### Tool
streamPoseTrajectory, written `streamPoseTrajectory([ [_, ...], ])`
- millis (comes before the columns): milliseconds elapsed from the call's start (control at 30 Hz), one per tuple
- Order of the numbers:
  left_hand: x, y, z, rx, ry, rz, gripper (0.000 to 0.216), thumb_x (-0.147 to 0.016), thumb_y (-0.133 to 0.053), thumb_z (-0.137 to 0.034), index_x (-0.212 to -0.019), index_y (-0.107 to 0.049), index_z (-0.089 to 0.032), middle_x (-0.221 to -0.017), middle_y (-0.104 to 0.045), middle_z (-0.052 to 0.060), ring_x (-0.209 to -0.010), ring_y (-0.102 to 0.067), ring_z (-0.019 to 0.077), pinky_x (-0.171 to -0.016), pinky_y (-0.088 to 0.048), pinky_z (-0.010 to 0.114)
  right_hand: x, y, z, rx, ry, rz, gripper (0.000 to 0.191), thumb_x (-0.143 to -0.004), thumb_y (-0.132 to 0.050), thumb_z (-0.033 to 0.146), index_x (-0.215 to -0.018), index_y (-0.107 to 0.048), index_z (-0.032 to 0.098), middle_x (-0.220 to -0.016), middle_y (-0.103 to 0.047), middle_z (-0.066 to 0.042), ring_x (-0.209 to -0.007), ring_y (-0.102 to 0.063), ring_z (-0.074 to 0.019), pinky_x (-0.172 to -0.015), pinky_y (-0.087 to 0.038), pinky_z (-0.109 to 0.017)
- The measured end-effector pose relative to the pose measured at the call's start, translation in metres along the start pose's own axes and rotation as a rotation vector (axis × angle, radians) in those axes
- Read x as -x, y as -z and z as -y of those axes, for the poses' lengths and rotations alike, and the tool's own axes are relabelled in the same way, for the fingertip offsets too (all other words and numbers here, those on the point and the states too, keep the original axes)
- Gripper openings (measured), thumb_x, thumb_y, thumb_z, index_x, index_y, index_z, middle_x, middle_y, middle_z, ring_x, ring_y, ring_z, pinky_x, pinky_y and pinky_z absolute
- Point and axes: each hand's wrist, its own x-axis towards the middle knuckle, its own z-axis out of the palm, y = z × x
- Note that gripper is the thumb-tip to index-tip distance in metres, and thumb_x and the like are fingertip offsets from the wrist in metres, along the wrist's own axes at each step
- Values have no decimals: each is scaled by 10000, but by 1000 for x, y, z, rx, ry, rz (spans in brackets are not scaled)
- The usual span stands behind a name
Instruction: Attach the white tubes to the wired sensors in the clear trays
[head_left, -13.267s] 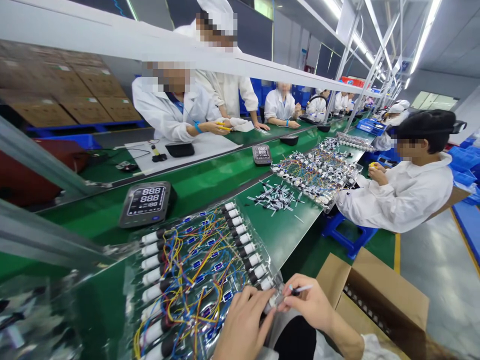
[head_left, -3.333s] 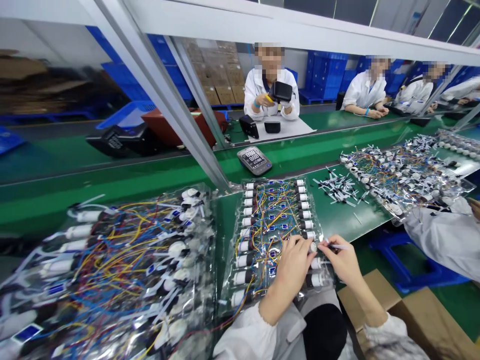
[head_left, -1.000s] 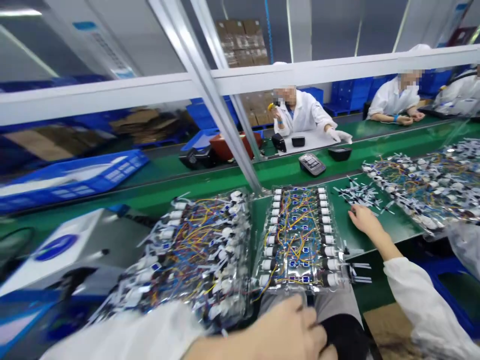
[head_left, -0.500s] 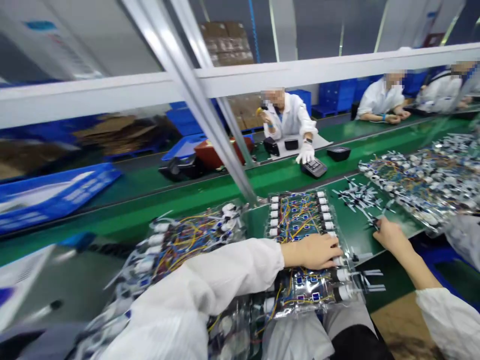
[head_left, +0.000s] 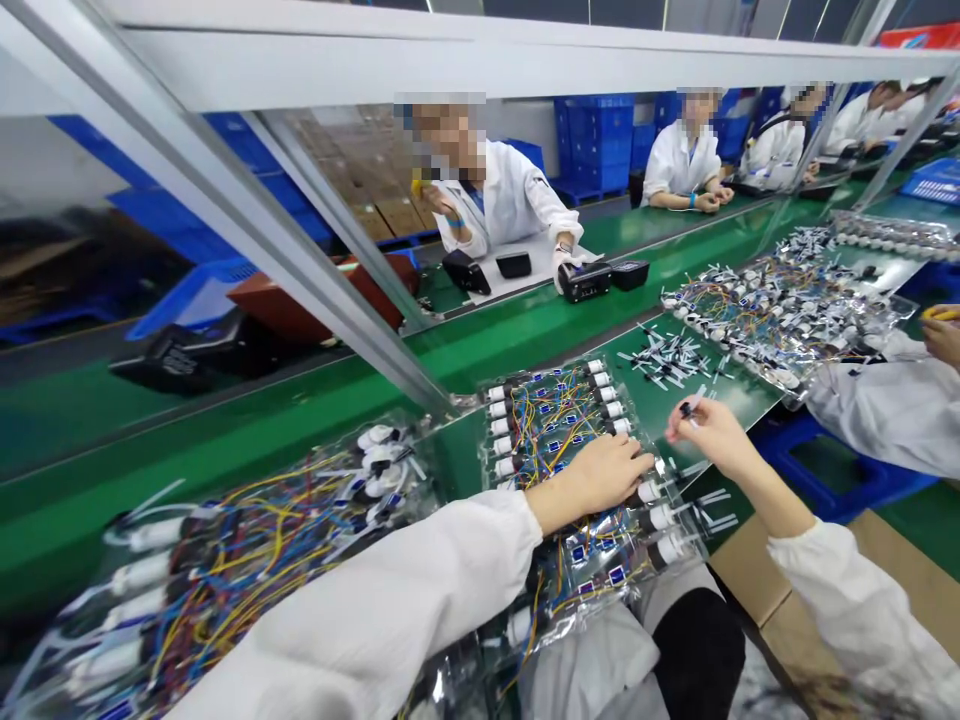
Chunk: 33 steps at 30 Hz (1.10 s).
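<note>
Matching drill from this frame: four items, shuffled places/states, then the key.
Column 1
1. left hand
2. right hand
3. pile of loose parts
4. cardboard box

Column 2
A. brown, lower than the green tabletop
B. over a row of white cylinders with coloured wires nearby
C. lying on the green tabletop, between two wired batches
D. raised, fingers pinching a black-and-white part

Pairs: 1-B, 2-D, 3-C, 4-A
</note>
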Motion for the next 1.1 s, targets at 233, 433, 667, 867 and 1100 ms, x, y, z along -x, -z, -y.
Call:
streamPoseTrajectory([
  [233, 1, 0, 14, 107, -13, 8, 329, -961, -683, -350, -1245, -667, -185, -1127, -700, 125, -1059, -629, 298, -949, -520, 423, 27, -28, -13, -86, 55, -10, 351, -760, -873, 473, -872, -687, 197, -911, -779, -77, -767, -748, -216, -761, -626, -366],
  [433, 2, -1, 20, 324, 151, -12, 352, -936, -749, -365, -1252, -700, -218, -1075, -734, 80, -1042, -660, 266, -932, -511, 370, 28, -32, -48, 130, 120, -57, 270, -816, -820, 456, -833, -719, 206, -910, -790, -73, -888, -730, -240, -853, -571, -377],
  [667, 0, -7, 28, 443, 140, -32, 348, -909, -803, -433, -1202, -773, -248, -1012, -749, 64, -1017, -668, 247, -931, -481, 345, 36, -41, -69, 26, 77, -54, 322, -798, -839, 476, -790, -670, 203, -911, -790, -69, -860, -725, -226, -818, -557, -353],
  [867, 0, -9, 27, 490, 153, -58, 354, -900, -817, -423, -1190, -777, -225, -1005, -747, 60, -1026, -657, 241, -938, -463, 332, 34, -41, -62, -29, 52, -43, 365, -774, -859, 484, -744, -626, 204, -878, -787, -66, -822, -712, -208, -769, -552, -321],
  [1100, -1, -13, 28, 495, 149, -73, 369, -864, -840, -464, -1148, -794, -234, -953, -727, 57, -967, -640, 237, -892, -434, 328, 36, -43, -63, -13, 36, -18, 352, -787, -850, 462, -737, -613, 206, -865, -780, -61, -845, -721, -221, -781, -543, -325],
])
